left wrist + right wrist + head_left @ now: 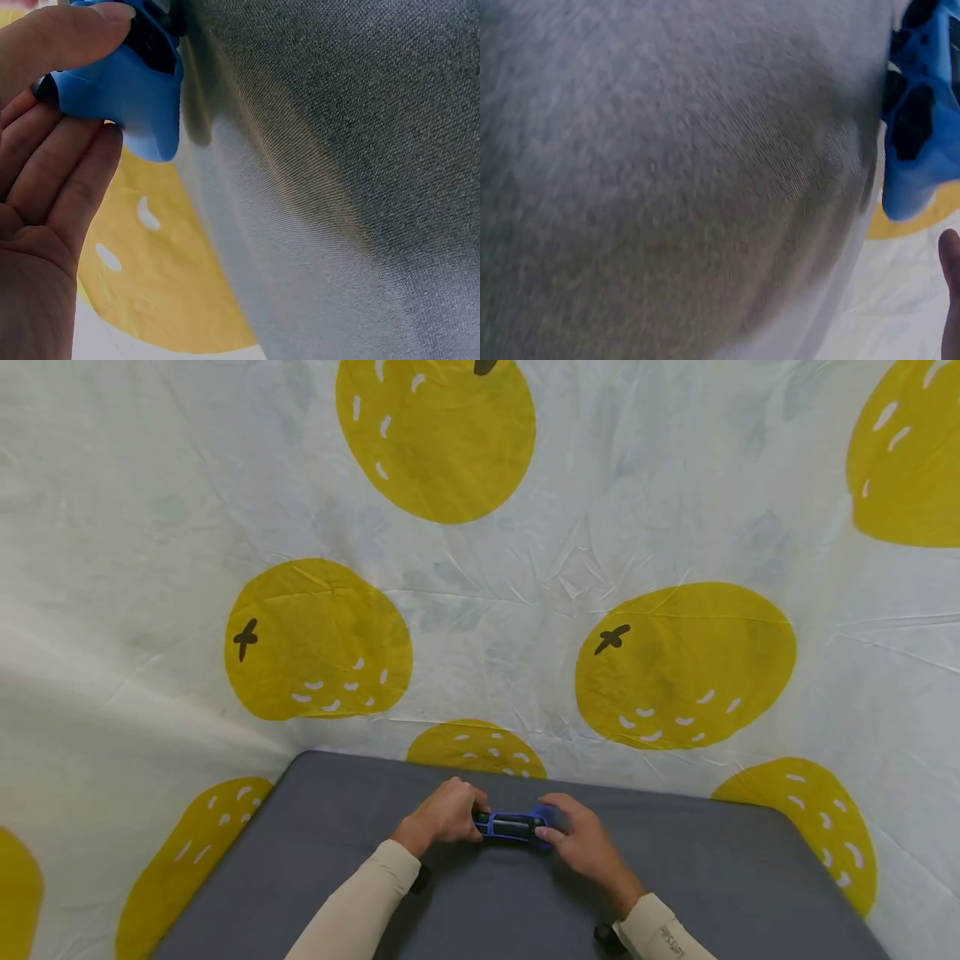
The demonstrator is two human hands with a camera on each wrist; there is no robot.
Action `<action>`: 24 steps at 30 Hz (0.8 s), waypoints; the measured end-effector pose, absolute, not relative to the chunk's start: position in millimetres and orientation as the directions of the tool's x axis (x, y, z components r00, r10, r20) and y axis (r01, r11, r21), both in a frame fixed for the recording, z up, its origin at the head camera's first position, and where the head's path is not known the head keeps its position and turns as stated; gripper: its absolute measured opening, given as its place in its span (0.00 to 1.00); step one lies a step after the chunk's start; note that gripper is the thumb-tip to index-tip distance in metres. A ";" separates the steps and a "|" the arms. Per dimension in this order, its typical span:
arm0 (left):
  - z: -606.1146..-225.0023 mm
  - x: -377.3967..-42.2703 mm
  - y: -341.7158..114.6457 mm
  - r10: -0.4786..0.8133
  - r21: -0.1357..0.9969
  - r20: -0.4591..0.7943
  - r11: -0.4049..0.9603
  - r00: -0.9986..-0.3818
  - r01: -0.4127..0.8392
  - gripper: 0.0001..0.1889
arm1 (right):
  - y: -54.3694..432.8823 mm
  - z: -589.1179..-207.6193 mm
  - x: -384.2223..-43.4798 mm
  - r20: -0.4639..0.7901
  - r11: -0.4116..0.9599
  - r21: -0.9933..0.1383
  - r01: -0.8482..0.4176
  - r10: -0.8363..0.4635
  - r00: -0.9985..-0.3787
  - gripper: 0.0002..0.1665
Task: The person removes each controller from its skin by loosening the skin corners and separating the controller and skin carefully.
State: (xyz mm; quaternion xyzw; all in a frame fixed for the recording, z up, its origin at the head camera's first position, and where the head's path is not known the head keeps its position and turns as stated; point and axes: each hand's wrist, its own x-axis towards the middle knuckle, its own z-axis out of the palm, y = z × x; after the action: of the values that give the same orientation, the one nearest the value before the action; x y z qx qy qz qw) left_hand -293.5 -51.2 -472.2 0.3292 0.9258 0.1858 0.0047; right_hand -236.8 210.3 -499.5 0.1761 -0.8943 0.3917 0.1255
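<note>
A game controller, black with blue around it, is held level between both hands over the grey surface. My left hand grips its left end; in the left wrist view the thumb lies on top and the fingers support the blue grip from below. At the other end my right hand has its thumb at the near edge and its fingers at the far edge. The right wrist view shows the blue body with black parts at its right border, with one fingertip below it. Most of the right hand is out of that view.
The grey cloth-covered table extends to both sides of the hands. Behind it hangs a white curtain printed with large yellow fruit. Dark wrist cameras sit below the cuffs of the light sleeves.
</note>
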 end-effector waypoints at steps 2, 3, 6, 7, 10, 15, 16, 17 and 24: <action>-473.4 -294.0 -51.3 0.612 0.346 0.120 0.712 -0.782 0.611 0.18 | 206.1 -500.5 -238.1 0.276 0.675 -0.633 -0.378 -0.260 -0.925 0.33; -474.2 -294.1 -51.6 0.611 0.349 0.126 0.710 -0.782 0.611 0.18 | 204.1 -501.9 -239.1 0.256 0.695 -0.607 -0.386 -0.290 -0.922 0.36; -477.8 -294.1 -52.6 0.602 0.365 0.138 0.708 -0.787 0.605 0.17 | 199.9 -505.6 -241.5 0.268 0.721 -0.524 -0.453 -0.366 -0.891 0.35; -479.2 -293.7 -53.1 0.597 0.375 0.142 0.706 -0.790 0.601 0.17 | 199.0 -506.4 -242.0 0.286 0.729 -0.493 -0.475 -0.381 -0.880 0.33; -483.3 -291.7 -54.4 0.583 0.404 0.159 0.698 -0.797 0.591 0.17 | 197.6 -506.7 -242.0 0.315 0.746 -0.440 -0.500 -0.393 -0.864 0.28; -485.6 -283.8 -55.5 0.557 0.451 0.192 0.682 -0.808 0.576 0.17 | 197.2 -508.9 -240.6 0.326 0.751 -0.430 -0.501 -0.389 -0.862 0.27; -485.6 -282.4 -55.4 0.553 0.455 0.197 0.679 -0.809 0.575 0.17 | 196.9 -509.4 -240.2 0.332 0.749 -0.430 -0.504 -0.388 -0.860 0.27; -485.6 -281.0 -55.2 0.551 0.459 0.201 0.678 -0.810 0.575 0.17 | 196.7 -509.8 -239.7 0.340 0.749 -0.424 -0.509 -0.389 -0.856 0.27; -486.4 -276.4 -52.8 0.542 0.444 0.207 0.689 -0.814 0.572 0.17 | 194.6 -513.6 -237.5 0.456 0.725 -0.310 -0.615 -0.455 -0.765 0.26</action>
State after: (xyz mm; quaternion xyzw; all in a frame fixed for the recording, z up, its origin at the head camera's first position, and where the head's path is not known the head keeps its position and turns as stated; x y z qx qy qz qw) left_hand -276.4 -52.8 -486.4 0.3034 0.9185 0.2517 -0.0296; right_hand -237.5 194.6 -513.6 0.2935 -0.9116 0.2269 0.1770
